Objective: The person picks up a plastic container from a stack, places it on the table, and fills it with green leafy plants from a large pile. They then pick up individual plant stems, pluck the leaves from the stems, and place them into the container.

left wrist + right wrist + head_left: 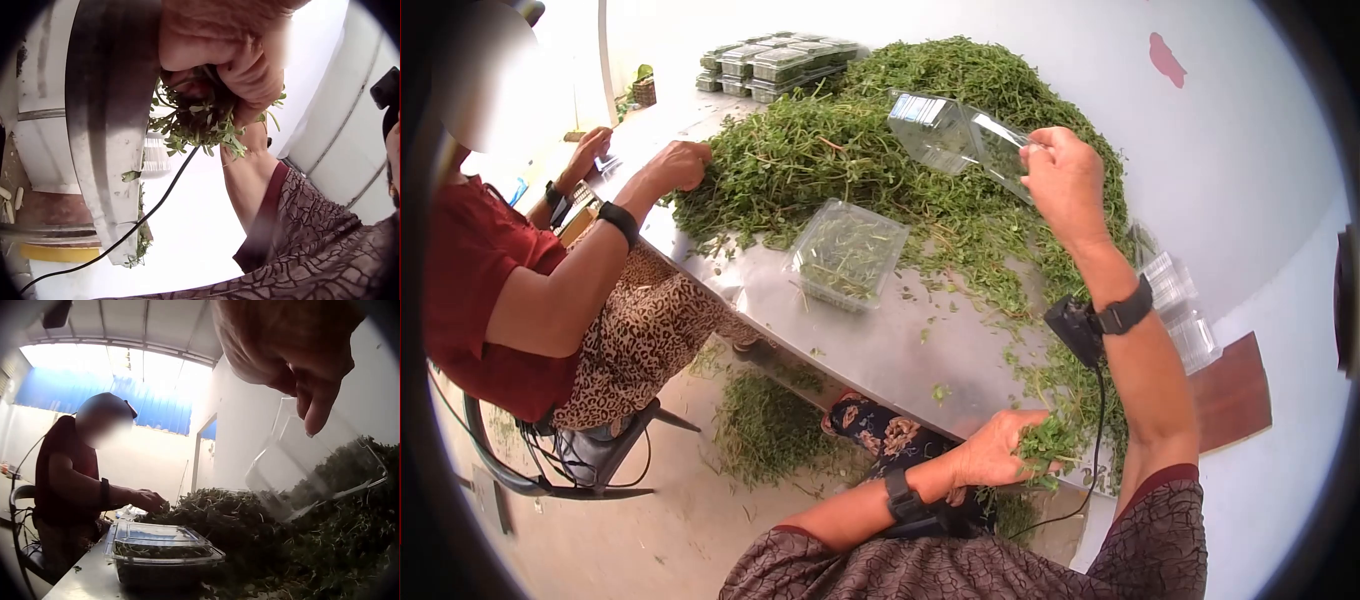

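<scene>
1. Our left hand (1003,447) grips a bunch of greens (1050,447) at the metal table (870,345).
2. Our right hand (1067,187), well apart, pinches an open plastic clamshell (948,135) above the heaped greens (955,72).
3. We note a closed clamshell (848,256), greens inside, on the table.

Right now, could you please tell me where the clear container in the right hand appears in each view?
Head: upper part, right of centre, the clear container held by the right hand.
Left wrist: not visible.
Right wrist: right of centre, below the fingers.
Shared landmark: the table.
</scene>
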`<act>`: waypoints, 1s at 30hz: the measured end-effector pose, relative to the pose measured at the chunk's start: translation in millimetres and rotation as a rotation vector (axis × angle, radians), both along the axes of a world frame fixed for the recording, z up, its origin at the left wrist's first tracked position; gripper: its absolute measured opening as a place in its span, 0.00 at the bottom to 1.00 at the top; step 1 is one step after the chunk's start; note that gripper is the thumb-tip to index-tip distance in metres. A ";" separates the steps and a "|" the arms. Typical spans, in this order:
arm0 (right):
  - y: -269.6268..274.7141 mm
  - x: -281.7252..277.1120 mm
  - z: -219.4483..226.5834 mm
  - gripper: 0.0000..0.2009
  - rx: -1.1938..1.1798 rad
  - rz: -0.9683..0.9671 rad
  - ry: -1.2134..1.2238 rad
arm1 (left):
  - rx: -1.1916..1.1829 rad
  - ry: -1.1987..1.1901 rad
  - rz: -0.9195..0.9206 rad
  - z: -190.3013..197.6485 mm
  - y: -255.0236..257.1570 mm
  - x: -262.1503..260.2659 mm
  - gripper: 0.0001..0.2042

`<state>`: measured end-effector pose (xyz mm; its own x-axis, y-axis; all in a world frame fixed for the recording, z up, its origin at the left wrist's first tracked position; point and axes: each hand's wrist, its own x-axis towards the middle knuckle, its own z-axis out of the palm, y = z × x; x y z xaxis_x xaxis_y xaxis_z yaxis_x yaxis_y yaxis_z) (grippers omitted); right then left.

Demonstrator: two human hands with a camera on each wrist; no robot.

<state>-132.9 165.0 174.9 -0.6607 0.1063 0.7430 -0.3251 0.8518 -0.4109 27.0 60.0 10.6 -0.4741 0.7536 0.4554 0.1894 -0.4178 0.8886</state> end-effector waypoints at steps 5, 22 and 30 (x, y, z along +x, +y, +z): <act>3.2 -8.2 -19.9 0.08 0.197 -0.162 -0.068 | 0.039 -0.024 -0.040 -0.2 -1.0 1.8 0.11; 18.9 5.6 -65.6 0.06 0.600 -0.028 -0.310 | -0.076 -0.222 -0.110 13.4 -9.6 3.0 0.10; 42.3 25.5 -22.9 0.04 0.583 -0.136 0.039 | -0.014 -0.018 -0.014 -7.4 0.4 1.0 0.13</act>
